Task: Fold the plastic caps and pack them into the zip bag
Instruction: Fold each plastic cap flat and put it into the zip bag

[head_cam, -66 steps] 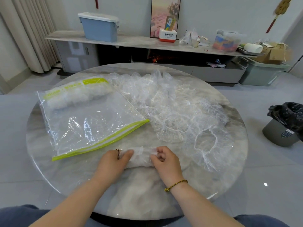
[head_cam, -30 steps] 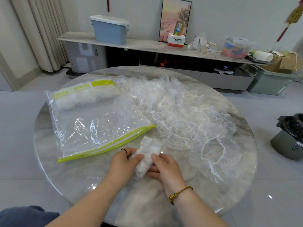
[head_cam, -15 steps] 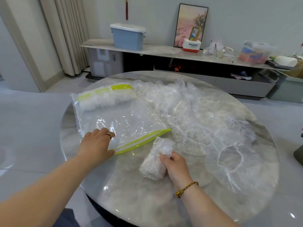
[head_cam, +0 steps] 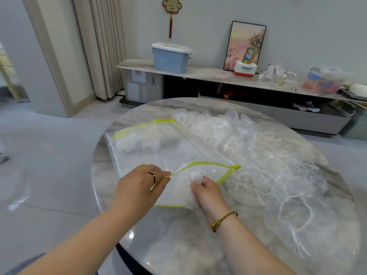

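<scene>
- The left hand (head_cam: 139,183) has its grip pinching the upper green lip of the zip bag (head_cam: 151,155), lifting the mouth open.
- The right hand (head_cam: 206,192) has its grip curled round the folded cap (head_cam: 195,175) at that mouth.
- The cap's long axis points into the bag.

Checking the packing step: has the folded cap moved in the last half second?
Yes. The folded cap went from the table in front of the zip bag forward into its open mouth, held by the right hand.
</scene>
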`<act>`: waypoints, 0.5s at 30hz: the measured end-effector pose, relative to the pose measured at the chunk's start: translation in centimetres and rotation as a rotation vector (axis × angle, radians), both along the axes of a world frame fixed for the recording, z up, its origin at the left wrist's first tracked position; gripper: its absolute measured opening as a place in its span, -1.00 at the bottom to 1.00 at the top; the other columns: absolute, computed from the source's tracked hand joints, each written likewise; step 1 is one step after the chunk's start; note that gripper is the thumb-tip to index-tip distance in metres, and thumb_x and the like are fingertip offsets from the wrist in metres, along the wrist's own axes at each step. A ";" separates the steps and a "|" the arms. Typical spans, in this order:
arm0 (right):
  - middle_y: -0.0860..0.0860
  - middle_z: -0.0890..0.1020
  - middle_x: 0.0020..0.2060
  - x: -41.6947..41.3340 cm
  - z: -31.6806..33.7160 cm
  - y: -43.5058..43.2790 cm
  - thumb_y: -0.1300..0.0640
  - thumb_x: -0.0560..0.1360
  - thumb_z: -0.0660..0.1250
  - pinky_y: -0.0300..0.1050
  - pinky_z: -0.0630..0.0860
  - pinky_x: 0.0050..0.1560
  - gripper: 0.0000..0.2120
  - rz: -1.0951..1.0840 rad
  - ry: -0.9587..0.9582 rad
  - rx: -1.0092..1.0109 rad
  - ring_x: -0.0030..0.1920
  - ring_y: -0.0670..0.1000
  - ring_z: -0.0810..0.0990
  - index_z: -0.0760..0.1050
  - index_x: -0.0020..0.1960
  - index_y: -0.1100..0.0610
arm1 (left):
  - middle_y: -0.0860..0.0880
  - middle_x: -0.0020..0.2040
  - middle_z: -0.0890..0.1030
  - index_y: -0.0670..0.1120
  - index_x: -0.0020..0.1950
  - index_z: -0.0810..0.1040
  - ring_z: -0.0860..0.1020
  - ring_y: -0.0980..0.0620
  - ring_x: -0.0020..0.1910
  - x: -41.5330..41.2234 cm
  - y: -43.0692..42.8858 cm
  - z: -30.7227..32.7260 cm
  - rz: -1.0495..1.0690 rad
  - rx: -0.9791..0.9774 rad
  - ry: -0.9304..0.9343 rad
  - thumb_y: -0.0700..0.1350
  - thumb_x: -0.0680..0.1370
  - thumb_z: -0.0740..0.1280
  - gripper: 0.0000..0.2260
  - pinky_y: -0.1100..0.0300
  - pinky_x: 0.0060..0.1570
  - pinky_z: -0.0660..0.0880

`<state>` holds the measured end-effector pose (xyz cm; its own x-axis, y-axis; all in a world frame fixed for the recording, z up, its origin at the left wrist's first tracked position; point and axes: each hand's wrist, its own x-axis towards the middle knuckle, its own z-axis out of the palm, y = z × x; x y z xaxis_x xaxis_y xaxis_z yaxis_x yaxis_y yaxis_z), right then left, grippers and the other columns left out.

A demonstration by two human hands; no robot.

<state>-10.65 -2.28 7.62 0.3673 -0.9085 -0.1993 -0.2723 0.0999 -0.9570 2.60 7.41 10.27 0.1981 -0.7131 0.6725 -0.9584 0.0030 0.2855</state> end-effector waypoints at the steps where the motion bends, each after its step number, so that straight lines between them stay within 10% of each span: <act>1: -0.04 0.29 -0.50 0.7 0.3 -0.3 0.35 0.50 0.15 -0.24 0.27 -0.45 -0.64 0.041 0.067 -0.005 -0.45 -0.06 0.26 0.22 -0.42 0.10 | 0.14 -0.34 0.61 0.02 -0.26 0.69 0.43 0.14 -0.18 -0.4 0.5 -0.2 -0.022 -0.013 -0.003 0.06 0.41 0.17 -0.69 0.35 -0.26 0.37; 7: 0.01 0.43 -0.36 4.1 2.2 -0.3 0.32 0.51 0.14 -0.32 0.35 -0.45 -0.87 0.127 0.053 0.045 -0.39 -0.06 0.38 0.46 -0.10 0.23 | 0.38 -0.27 0.52 0.17 -0.18 0.65 0.43 0.41 -0.07 -0.3 2.7 0.6 -0.113 0.102 0.506 0.36 0.36 0.20 -0.64 0.62 -0.07 0.28; 10: 0.03 0.42 -0.32 5.0 2.1 -0.5 0.31 0.52 0.12 -0.44 0.28 -0.55 -0.84 0.148 0.016 0.009 -0.40 -0.09 0.35 0.48 -0.05 0.28 | 0.03 0.04 0.55 -0.04 0.10 0.58 0.48 0.02 0.13 4.5 0.1 0.2 0.237 0.000 0.775 -0.04 0.54 0.28 -0.81 0.34 0.09 0.36; 15: -0.02 0.41 -0.42 6.2 1.4 -1.4 0.28 0.52 0.18 -0.41 0.27 -0.51 -0.86 0.201 0.016 0.009 -0.40 -0.09 0.35 0.43 -0.20 0.20 | -0.23 0.25 0.44 -0.23 0.39 0.27 0.46 -0.23 0.18 11.2 -3.4 -2.8 0.590 0.244 1.339 0.06 0.59 0.17 -0.51 0.00 0.18 0.42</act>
